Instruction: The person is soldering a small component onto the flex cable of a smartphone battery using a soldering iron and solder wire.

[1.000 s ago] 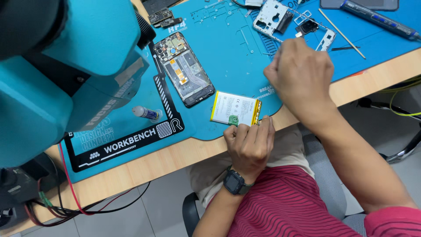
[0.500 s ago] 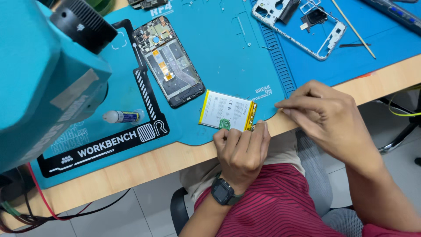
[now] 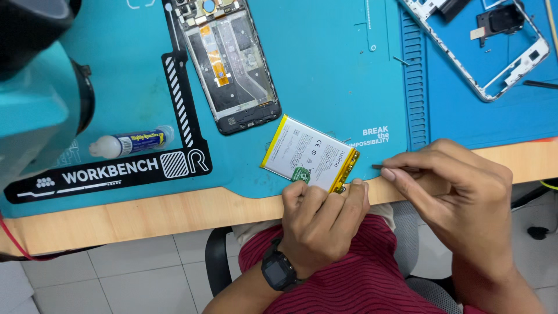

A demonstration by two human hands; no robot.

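Observation:
A white and yellow phone battery [image 3: 309,154] lies on the teal work mat [image 3: 325,70] near the table's front edge. My left hand [image 3: 325,218], with a black watch on the wrist, touches the battery's near corner with its fingertips. My right hand [image 3: 456,192] is pinched on a thin dark tool [image 3: 390,168] whose tip points left, just right of the battery. An opened phone body [image 3: 229,67] lies face down on the mat above the battery.
A small glue tube [image 3: 131,142] lies left of the phone. A white phone frame [image 3: 485,49] rests at the top right. A large teal microscope head [image 3: 35,93] fills the left. The wooden table edge [image 3: 145,215] runs along the front.
My right hand came down from the top-right parts to the mat's front edge beside the battery, now holding a thin tool. My left hand stays at the battery. The view has moved closer.

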